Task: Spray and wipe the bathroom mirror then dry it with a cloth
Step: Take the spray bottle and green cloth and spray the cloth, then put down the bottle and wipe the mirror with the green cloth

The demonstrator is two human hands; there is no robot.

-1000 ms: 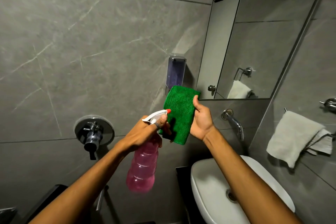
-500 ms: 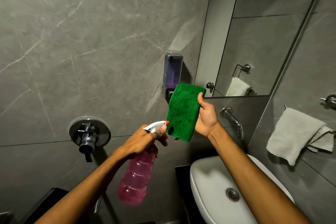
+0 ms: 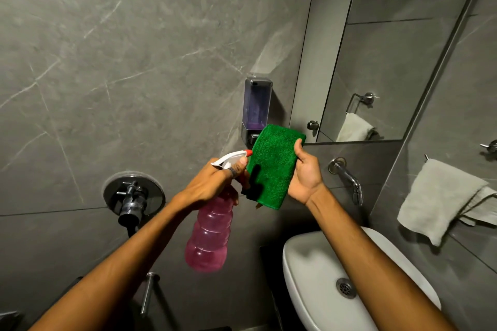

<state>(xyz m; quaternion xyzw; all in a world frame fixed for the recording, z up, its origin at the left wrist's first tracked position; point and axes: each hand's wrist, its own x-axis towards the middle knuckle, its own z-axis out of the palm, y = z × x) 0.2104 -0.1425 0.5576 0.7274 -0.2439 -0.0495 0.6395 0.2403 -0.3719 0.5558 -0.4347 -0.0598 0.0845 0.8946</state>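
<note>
Grey tiled wall (image 3: 134,62): fills the left and centre.
Mirror (image 3: 376,48): upper right, above the basin, reflecting a towel ring.
White basin (image 3: 309,277): lower right, tap (image 3: 347,177) above it.
Grey towel (image 3: 435,201): draped on a rail, far right.
Pink spray bottle (image 3: 212,234): left hand (image 3: 209,185), fingers wrapped round its neck, red nozzle touching the cloth.
Green cloth (image 3: 274,166): folded, upright, right hand (image 3: 305,174) fingers closed on its edge, below the mirror.
Soap dispenser (image 3: 256,107): wall-mounted behind the cloth.
</note>
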